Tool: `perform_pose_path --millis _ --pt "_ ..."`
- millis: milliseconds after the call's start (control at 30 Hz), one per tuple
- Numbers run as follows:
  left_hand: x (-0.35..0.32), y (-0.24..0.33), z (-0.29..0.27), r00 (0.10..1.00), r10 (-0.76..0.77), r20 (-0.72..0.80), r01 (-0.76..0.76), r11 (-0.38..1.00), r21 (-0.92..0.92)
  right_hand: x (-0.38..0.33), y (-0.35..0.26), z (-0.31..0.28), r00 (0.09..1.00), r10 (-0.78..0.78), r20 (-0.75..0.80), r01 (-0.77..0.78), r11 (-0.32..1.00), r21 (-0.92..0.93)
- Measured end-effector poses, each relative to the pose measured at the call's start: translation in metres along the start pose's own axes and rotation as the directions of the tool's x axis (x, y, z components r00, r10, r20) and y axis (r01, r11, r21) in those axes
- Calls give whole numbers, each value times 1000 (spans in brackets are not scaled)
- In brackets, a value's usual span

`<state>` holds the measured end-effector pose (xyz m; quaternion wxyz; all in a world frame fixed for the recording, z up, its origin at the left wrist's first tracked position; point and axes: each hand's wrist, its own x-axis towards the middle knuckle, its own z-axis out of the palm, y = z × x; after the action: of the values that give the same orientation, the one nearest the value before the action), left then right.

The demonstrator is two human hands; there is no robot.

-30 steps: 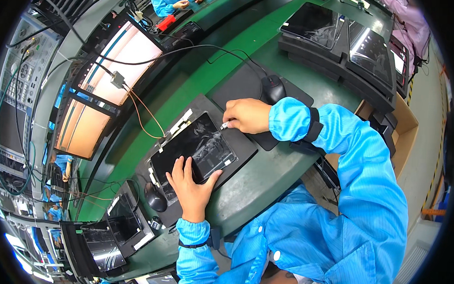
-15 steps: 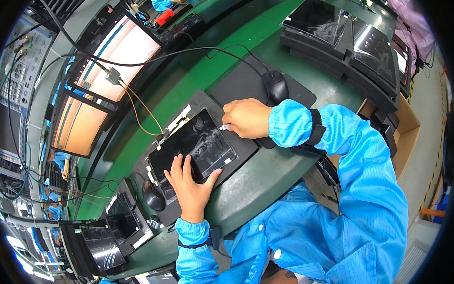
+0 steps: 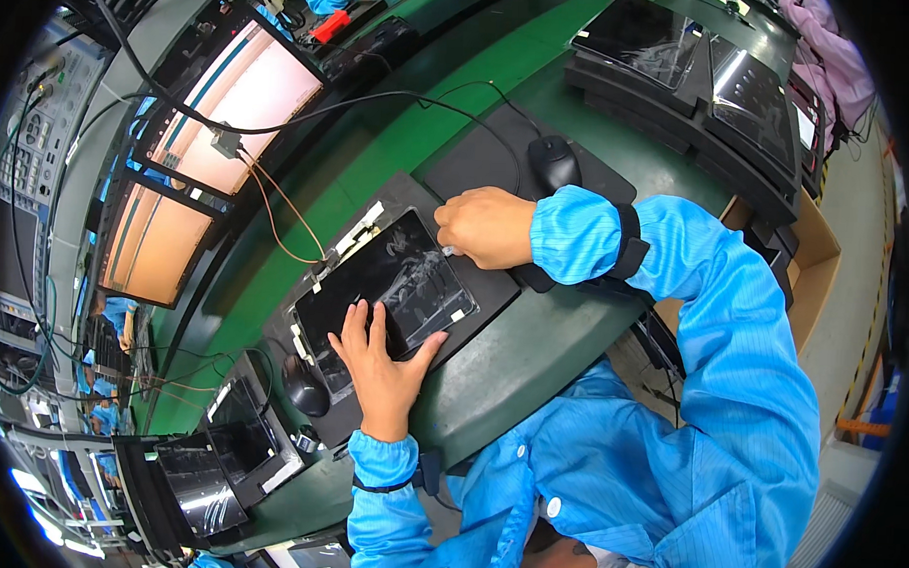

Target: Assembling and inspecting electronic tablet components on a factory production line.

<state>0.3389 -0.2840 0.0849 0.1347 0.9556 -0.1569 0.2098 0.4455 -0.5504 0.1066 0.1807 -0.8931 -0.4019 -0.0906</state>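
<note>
A flat dark screen panel [image 3: 394,282] with a glossy, smudged surface lies on a black foam pad [image 3: 494,293]. My left hand [image 3: 381,370] rests spread over its near left part, fingertips on the glass. At the panel's right edge, my right hand [image 3: 484,228] is closed, knuckles up. A small pale bit [image 3: 449,251] shows at its fingertips; the fingers hide what it is. White tabs [image 3: 361,231] line the panel's far edge, where thin brown cables [image 3: 291,221] meet a small connector.
One black mouse [image 3: 553,164] is beyond my right hand, another mouse [image 3: 306,386] left of the pad. Two lit monitors [image 3: 235,106] stand at the left. More dark panels [image 3: 638,38] sit on black foam at the far right, above a cardboard box [image 3: 818,262]. A black cable crosses the green bench.
My right hand has shifted slightly left along the panel's right edge, still closed. My left hand stays spread on the glass.
</note>
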Motion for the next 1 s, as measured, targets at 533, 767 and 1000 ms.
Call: perform_pose_path --millis 533,767,1000 --pt "-3 6 -12 999 -11 -39 12 1000 13 -21 -41 -4 997 -47 -56 39 990 -138" --pt "-3 0 -8 991 -3 -136 -6 998 -66 -7 -7 -7 998 -44 36 43 999 24" --pt "-6 -3 -2 991 -84 -106 76 994 -79 -5 -23 -18 985 -78 156 85 996 -39"
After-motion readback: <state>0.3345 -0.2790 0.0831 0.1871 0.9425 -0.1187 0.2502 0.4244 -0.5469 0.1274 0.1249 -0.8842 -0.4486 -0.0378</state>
